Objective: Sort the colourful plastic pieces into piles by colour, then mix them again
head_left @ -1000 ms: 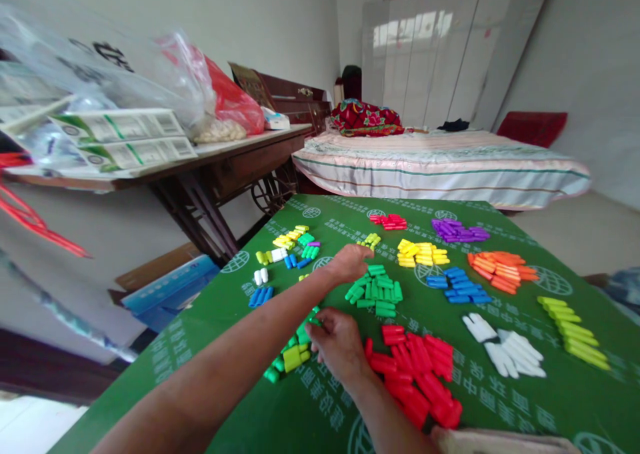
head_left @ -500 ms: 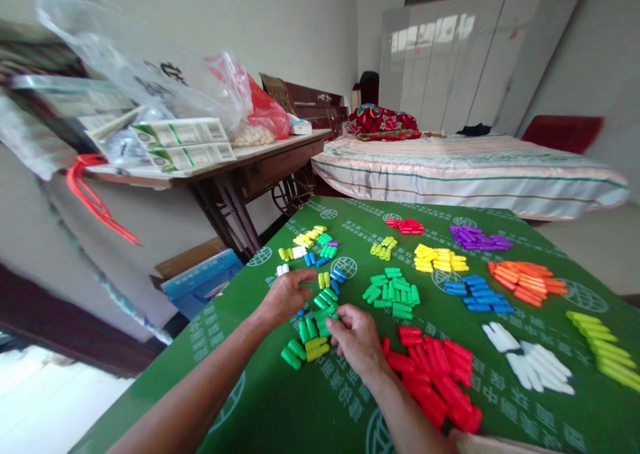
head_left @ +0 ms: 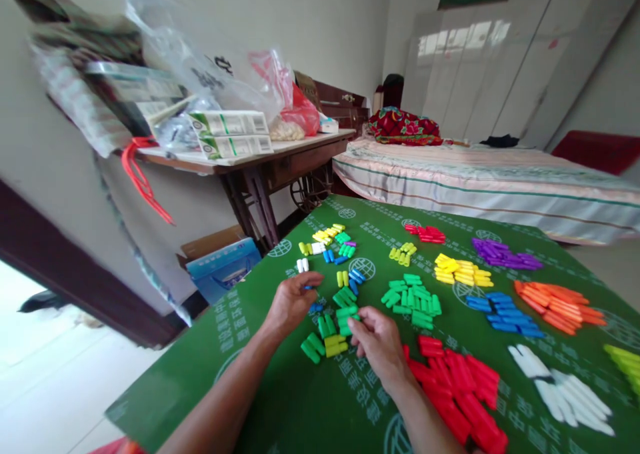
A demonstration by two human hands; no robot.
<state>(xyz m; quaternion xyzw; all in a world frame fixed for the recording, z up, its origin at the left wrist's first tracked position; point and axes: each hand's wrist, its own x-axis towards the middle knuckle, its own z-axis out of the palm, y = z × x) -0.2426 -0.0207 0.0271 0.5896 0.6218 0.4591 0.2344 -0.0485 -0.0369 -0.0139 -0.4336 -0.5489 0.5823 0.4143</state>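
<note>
On the green table (head_left: 280, 401) a winding line of small tube-like pieces runs away from me, most of them side by side in pairs. My right hand (head_left: 380, 344) has its thumb and fingertips closed on a green tube pair (head_left: 346, 313) in that line. Just nearer lie a yellow-green pair (head_left: 335, 345) and a green pair (head_left: 313, 347). My left hand (head_left: 294, 301) is left of the line, fingers apart with nothing in them, partly covering a blue piece (head_left: 315, 307). Beyond it are a white pair (head_left: 303, 265) and a yellow-green pair (head_left: 343, 279).
Sorted piles of the same pieces lie to the right: green (head_left: 411, 299), red (head_left: 457, 381), yellow (head_left: 463, 271), blue (head_left: 507, 314), orange (head_left: 560, 306), purple (head_left: 505, 254) and white (head_left: 563, 391). A side table (head_left: 285, 159) with bags and boxes stands at left, a bed (head_left: 475, 174) behind.
The view has turned left, so everything sits further right in the picture. My right fingers stay at the green pair; my left hand stays beside the line, its fingers slightly more bent.
</note>
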